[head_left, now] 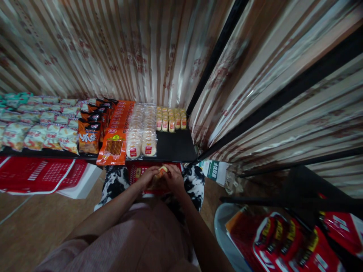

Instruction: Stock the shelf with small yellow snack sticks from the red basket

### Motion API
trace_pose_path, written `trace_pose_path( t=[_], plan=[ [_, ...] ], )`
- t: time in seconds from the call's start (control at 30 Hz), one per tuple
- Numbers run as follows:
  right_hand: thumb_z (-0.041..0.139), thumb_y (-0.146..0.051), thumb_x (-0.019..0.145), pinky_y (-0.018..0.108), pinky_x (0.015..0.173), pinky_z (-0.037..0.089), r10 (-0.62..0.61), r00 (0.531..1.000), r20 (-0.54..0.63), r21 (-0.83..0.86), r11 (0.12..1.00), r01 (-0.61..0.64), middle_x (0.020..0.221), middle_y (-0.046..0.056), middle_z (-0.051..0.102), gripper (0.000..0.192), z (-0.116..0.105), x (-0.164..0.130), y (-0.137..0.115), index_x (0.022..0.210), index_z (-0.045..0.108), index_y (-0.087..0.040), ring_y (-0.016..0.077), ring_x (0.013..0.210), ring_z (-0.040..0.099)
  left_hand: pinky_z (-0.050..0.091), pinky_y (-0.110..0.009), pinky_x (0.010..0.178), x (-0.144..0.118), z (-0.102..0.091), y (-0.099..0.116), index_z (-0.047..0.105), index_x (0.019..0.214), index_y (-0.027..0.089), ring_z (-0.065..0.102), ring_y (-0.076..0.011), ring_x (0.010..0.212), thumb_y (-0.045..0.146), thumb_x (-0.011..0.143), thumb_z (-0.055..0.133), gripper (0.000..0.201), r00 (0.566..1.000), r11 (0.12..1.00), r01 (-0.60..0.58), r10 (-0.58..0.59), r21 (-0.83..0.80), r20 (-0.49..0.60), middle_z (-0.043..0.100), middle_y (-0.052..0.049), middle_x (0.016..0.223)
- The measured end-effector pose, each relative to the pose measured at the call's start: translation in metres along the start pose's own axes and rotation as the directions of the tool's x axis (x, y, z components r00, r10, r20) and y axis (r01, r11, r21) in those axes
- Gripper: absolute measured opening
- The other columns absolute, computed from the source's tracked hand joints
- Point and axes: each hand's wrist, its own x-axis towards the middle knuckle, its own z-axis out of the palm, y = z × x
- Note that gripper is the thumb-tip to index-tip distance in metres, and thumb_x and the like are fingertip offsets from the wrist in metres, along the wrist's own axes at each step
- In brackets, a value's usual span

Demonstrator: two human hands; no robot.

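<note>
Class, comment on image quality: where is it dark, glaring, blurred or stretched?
Head view: dim overall, darkest near the lower-right shelf; head view, top: pale sheen streaks the pleated curtain; head view, centre: the small wrapped item between left hand and right hand is too soft to read; head view, lower right: red packets look stretched toward the corner.

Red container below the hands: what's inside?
A small yellowish packet shows at its left; the left hand, right hand and held packet hide the middle, so other contents can't be seen.
</note>
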Motion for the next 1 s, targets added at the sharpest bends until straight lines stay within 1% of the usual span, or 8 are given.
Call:
trace_pose_path(
  t=[0.1, 0.2, 0.27, 0.33, 0.5, 0.63, 0.87, 1.0],
  plan=[
    [0.053, -0.023, 0.08, 0.039, 0.095, 0.039, -0.12, 0.989, 0.082, -0.051, 0.991, 0.125, 0.116, 0.008, 0.058, 0.037, -0.013, 0.004, -0.001, 0.116, 0.059, -0.021, 0.0236, 0.109, 0.048, 0.043, -0.025, 0.071, 0.001, -0.002, 0.006, 0.066, 0.082, 0.017, 0.058, -0.0157, 0.075, 0.02, 0.064, 0.061, 0.019, 0.998, 0.999, -0.025, 0.023, 0.03, 0.055, 0.065, -0.001, 0.075],
    [0.048, -0.02, 0.083, 0.039, 0.097, 0.038, -0.207, 0.961, 0.185, -0.014, 0.977, 0.213, 0.116, 0.006, 0.06, 0.034, -0.024, 0.008, -0.003, 0.115, 0.061, -0.022, 0.0217, 0.111, 0.048, 0.042, -0.025, 0.075, 0.008, -0.003, 0.008, 0.067, 0.078, 0.016, 0.057, -0.016, 0.078, 0.018, 0.062, 0.06, 0.017, 0.991, 0.995, -0.086, 0.079, 0.059, 0.112, 0.066, -0.001, 0.079],
    [0.047, -0.019, 0.084, 0.038, 0.097, 0.038, -0.217, 0.949, 0.229, 0.007, 0.975, 0.221, 0.113, 0.006, 0.062, 0.034, -0.029, 0.01, -0.004, 0.114, 0.061, -0.023, 0.0204, 0.109, 0.05, 0.041, -0.026, 0.077, 0.014, -0.003, 0.009, 0.067, 0.075, 0.015, 0.057, -0.0165, 0.078, 0.018, 0.061, 0.061, 0.016, 0.983, 0.988, -0.117, 0.101, 0.099, 0.151, 0.067, -0.002, 0.078],
    [0.049, -0.02, 0.083, 0.038, 0.096, 0.039, -0.197, 0.946, 0.256, 0.005, 0.979, 0.203, 0.113, 0.005, 0.063, 0.035, -0.034, 0.009, -0.003, 0.116, 0.06, -0.024, 0.0203, 0.108, 0.052, 0.042, -0.025, 0.074, 0.019, -0.003, 0.011, 0.068, 0.076, 0.015, 0.057, -0.0168, 0.077, 0.019, 0.062, 0.061, 0.016, 0.98, 0.98, -0.12, 0.092, 0.156, 0.175, 0.067, -0.002, 0.076],
    [0.061, -0.022, 0.075, 0.037, 0.094, 0.041, -0.151, 0.938, 0.311, -0.007, 0.987, 0.161, 0.118, 0.007, 0.06, 0.048, -0.042, 0.007, 0.001, 0.123, 0.054, -0.023, 0.0224, 0.109, 0.052, 0.04, -0.022, 0.055, 0.024, -0.001, 0.02, 0.067, 0.079, 0.015, 0.055, -0.0134, 0.06, 0.029, 0.066, 0.061, 0.02, 0.981, 0.976, -0.073, 0.033, 0.204, 0.191, 0.065, -0.001, 0.071],
    [0.062, -0.022, 0.074, 0.035, 0.092, 0.042, -0.12, 0.951, 0.285, -0.028, 0.991, 0.133, 0.113, 0.007, 0.061, 0.047, -0.046, 0.007, 0.001, 0.121, 0.055, -0.024, 0.0219, 0.106, 0.054, 0.037, -0.022, 0.049, 0.027, 0.005, 0.024, 0.064, 0.083, 0.015, 0.054, -0.0122, 0.051, 0.038, 0.069, 0.062, 0.027, 0.976, 0.981, -0.01, -0.033, 0.193, 0.215, 0.062, 0.0, 0.063],
    [0.058, -0.032, 0.078, 0.033, 0.087, 0.044, -0.094, 0.976, 0.199, -0.011, 0.995, 0.098, 0.106, 0.007, 0.062, 0.042, -0.049, 0.008, -0.002, 0.119, 0.055, -0.022, 0.0211, 0.1, 0.056, 0.038, -0.02, 0.051, 0.027, 0.018, 0.03, 0.061, 0.081, 0.015, 0.052, -0.0098, 0.052, 0.039, 0.069, 0.066, 0.027, 0.987, 0.989, -0.036, 0.013, 0.14, 0.161, 0.059, 0.002, 0.061],
    [0.056, -0.031, 0.08, 0.033, 0.087, 0.043, -0.067, 0.987, 0.149, -0.018, 0.997, 0.07, 0.103, 0.006, 0.063, 0.031, -0.049, 0.01, -0.002, 0.109, 0.059, -0.022, 0.0208, 0.098, 0.056, 0.039, -0.021, 0.052, 0.025, 0.022, 0.036, 0.061, 0.08, 0.015, 0.053, -0.0101, 0.053, 0.039, 0.069, 0.066, 0.027, 0.986, 0.986, -0.061, 0.034, 0.155, 0.166, 0.06, 0.001, 0.061]
  ],
)
